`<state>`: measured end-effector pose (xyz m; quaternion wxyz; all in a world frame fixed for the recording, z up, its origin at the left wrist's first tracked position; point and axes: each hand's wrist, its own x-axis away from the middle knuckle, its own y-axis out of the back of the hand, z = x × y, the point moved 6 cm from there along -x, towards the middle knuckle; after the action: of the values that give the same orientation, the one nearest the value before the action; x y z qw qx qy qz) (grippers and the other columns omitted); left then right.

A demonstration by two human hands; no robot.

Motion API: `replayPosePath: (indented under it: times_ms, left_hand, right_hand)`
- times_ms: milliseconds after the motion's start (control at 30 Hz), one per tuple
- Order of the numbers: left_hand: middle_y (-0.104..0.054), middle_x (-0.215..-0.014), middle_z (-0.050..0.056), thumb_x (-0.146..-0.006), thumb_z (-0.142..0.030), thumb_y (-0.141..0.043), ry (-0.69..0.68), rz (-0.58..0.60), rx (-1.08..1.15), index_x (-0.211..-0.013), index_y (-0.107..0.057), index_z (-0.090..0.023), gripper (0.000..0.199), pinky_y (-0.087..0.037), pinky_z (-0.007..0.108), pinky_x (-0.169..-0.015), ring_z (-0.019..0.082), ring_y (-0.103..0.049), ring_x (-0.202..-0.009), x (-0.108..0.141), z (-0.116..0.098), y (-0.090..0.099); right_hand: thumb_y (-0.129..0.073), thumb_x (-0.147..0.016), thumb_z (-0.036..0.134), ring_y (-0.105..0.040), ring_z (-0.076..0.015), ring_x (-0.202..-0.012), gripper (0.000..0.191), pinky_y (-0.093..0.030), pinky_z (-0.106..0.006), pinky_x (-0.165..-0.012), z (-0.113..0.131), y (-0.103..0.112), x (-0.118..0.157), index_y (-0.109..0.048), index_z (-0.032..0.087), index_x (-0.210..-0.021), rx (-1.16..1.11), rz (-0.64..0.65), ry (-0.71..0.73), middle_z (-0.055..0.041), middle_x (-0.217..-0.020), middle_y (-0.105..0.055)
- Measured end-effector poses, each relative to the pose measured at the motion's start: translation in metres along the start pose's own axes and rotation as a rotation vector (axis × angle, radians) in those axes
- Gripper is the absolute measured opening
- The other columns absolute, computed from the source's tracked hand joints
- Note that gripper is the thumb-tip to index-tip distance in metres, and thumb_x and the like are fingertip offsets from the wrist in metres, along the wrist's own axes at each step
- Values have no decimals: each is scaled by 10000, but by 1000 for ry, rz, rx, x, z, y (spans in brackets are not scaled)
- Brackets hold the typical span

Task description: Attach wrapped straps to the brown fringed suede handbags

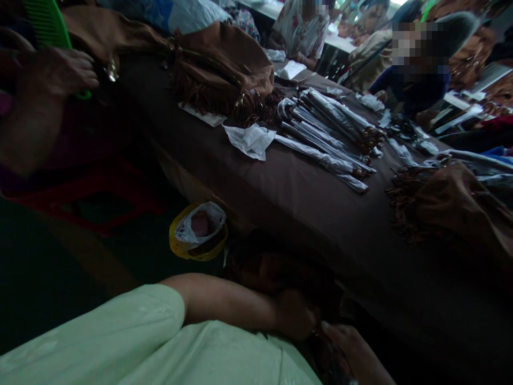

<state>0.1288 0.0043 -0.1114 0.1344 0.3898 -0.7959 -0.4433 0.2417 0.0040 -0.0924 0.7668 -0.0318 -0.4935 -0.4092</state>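
Low in front of my green shirt, my left hand [296, 314] is closed, its fingers lost in shadow. My right hand [350, 345] almost touches it, with fingers curled at a dark, partly shiny item that I cannot make out. Just beyond my hands a dark brown piece [276, 267], perhaps cloth or leather, hangs beside the table edge. Above it on the brown-covered table [276, 187] lie several long straps wrapped in white paper [324, 128]. A brown fringed bag [228, 64] rests to their left, and another fringed bag [457, 203] to their right.
A yellow-rimmed bin with a white liner [198, 232] stands on the floor by the table. At left another person's hand [60, 72] is near a green comb [48, 24], above a red stool [92, 187]. Other people sit across the table.
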Motion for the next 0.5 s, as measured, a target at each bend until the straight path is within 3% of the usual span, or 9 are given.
replayPosePath:
  times_ms: [100, 233, 333, 433, 500]
  left_hand:
    - [-679, -767, 64, -799, -294, -526, -20, -45, 6, -804, -616, -140, 179, -471, 312, -456, 231, -649, -659, 0, -3, -1]
    - [-656, -692, 46, -826, -362, -478, -67, -124, -32, -757, -594, -153, 248, -463, 297, -442, 210, -630, -590, 1, -3, 6]
    - [-650, -678, 40, -827, -372, -480, -159, -108, -53, -746, -578, -155, 251, -475, 292, -472, 206, -635, -605, 5, -8, 8]
    - [-672, -754, 59, -854, -359, -460, -81, -40, -39, -801, -578, -142, 252, -491, 304, -518, 222, -654, -665, 5, -8, 13]
    - [-683, -820, 78, -836, -453, -503, 1, 41, 32, -911, -577, -128, 342, -499, 316, -544, 242, -664, -704, 2, -7, 19]
  right_hand:
    - [-497, -684, 792, -330, -69, -341, 641, -175, -227, -371, 4, 6, -2, -543, 182, -490, 176, -35, 52, 7, -415, -470]
    - [-579, -633, 779, -180, -31, -347, 616, -104, -214, -375, 0, -1, -4, -501, 178, -519, -107, 183, -4, 80, -385, -325]
    - [-613, -687, 711, -157, -26, -379, 571, -104, -204, -392, 3, -7, -2, -478, 173, -551, -236, 298, 11, 102, -415, -281]
    - [-574, -706, 732, -164, -29, -379, 589, -103, -207, -385, 8, -2, 0, -482, 170, -554, -135, 248, 36, 94, -433, -302]
    - [-520, -710, 768, -256, -50, -376, 613, -175, -206, -372, 15, 8, 3, -511, 172, -567, -38, 168, 85, 67, -452, -368]
